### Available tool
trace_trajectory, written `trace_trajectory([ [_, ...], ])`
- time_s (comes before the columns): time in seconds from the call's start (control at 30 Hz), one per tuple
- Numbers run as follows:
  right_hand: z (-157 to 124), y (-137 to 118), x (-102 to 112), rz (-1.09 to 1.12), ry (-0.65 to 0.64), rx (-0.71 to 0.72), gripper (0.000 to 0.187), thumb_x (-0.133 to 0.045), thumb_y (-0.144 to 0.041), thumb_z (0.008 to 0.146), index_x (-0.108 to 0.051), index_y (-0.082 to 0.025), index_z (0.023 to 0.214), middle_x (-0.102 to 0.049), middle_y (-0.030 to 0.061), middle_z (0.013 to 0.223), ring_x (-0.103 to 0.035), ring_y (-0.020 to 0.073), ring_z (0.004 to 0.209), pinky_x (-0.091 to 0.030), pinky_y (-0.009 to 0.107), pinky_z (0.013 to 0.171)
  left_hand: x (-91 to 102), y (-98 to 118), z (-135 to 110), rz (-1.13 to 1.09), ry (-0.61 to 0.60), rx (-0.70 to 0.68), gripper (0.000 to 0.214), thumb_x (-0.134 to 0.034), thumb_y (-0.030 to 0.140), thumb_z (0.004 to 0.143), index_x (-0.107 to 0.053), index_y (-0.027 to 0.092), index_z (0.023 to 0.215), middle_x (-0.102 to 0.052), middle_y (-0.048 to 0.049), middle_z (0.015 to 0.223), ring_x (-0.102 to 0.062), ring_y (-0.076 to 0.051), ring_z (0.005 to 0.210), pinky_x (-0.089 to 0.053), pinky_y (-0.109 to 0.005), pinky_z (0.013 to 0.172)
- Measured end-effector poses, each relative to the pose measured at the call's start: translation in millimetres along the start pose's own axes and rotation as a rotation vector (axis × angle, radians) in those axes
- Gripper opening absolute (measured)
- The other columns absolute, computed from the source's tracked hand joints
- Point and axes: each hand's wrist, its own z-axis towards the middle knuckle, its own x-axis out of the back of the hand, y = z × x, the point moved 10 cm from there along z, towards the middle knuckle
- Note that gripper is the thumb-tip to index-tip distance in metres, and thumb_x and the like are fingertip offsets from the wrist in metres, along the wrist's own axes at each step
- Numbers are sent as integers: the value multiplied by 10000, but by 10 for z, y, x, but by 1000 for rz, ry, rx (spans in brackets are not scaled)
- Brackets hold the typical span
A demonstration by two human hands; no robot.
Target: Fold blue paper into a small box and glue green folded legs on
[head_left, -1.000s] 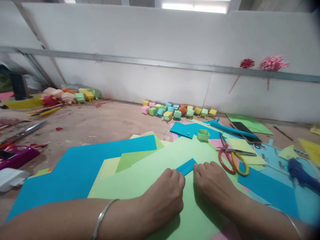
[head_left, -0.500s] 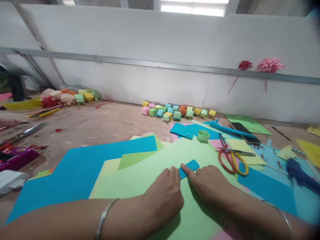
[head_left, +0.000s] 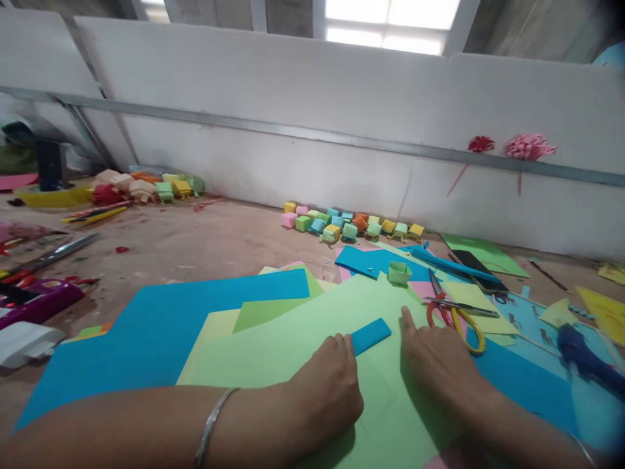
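My left hand is closed on the near end of a small blue paper strip, pressing it against a large pale green sheet. The strip's far end sticks out past my fingertips and looks folded flat. To its right, my right hand is apart from the strip, index finger stretched out and the other fingers partly curled, with nothing held. A small light green paper box stands just beyond that index finger. Red-and-yellow-handled scissors lie right of the hand.
Several small coloured paper boxes line the wall, with more folded pieces at the left. Blue sheets lie under the green one. A phone, a dark blue glue gun and a purple tool lie around.
My right hand has lifted off the blue strip and moved to the right, its index finger now pointing away. My left hand stays on the strip. The view has tilted slightly.
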Motion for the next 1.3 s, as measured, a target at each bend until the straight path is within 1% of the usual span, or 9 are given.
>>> trace_trajectory([
  [0.17,-154,-371,120,26,270,163,459,-546,-88,851,-554,-121,1309,-574,33,556,-534,198,494,-317,314,477,-10,-13,14,27,-122,-25,353,-562,78,808,-691,30,1133,-623,-294,1216,-640,-391,1084,-562,-507,795],
  [0.33,-39,-36,73,22,235,56,315,-409,22,868,-700,-69,945,-573,67,537,-526,189,479,-325,310,466,29,21,16,20,-153,-73,321,-554,79,825,-700,-3,1098,-595,-336,1224,-636,-430,1070,-564,-520,760],
  [0.43,-8,12,282,22,368,95,364,-439,29,856,-660,-108,1112,-689,146,837,-622,236,705,-418,332,569,89,-15,20,12,-100,-15,306,-498,69,851,-701,-31,1057,-627,-348,1155,-661,-415,998,-567,-501,711],
  [0.57,-75,-281,467,153,559,369,413,-492,-49,896,-554,-207,1273,-622,131,1249,-617,227,926,-451,319,654,126,-131,33,-21,-60,105,318,-403,-29,813,-675,2,974,-693,-228,871,-656,-279,695,-538,-401,555],
  [0.7,-84,-295,454,296,630,410,229,-529,-93,908,-632,-169,1098,-699,85,962,-608,199,777,-421,308,617,100,-311,80,-180,42,172,258,-383,-5,839,-609,88,922,-648,-119,800,-584,-222,651,-520,-371,567],
  [0.87,-110,-238,489,369,722,409,314,-502,-86,917,-562,-142,1220,-625,158,1250,-597,235,927,-468,360,700,134,-633,34,-544,303,279,219,-330,39,893,-522,142,917,-609,-67,864,-532,-160,730,-505,-307,681],
  [0.97,-70,-264,472,406,700,447,255,-506,-114,931,-590,-154,1168,-663,124,1183,-597,215,874,-465,340,672,175,-744,-36,-671,403,362,185,-344,44,854,-477,172,852,-556,-31,803,-485,-144,691,-470,-275,631],
  [1.1,-101,-179,538,465,828,437,202,-481,-115,941,-656,-145,1037,-694,96,958,-587,188,792,-438,306,646,161,-886,-66,-798,449,484,157,-382,57,797,-450,185,855,-526,-12,779,-477,-139,664,-458,-269,593],
  [1.3,-208,-53,611,514,1037,413,229,-478,-121,949,-694,-144,876,-718,65,834,-605,136,697,-422,274,630,15,-1046,-20,-1135,423,598,146,-466,224,896,-518,151,1011,-600,-93,1006,-587,-180,880,-535,-355,773],
])
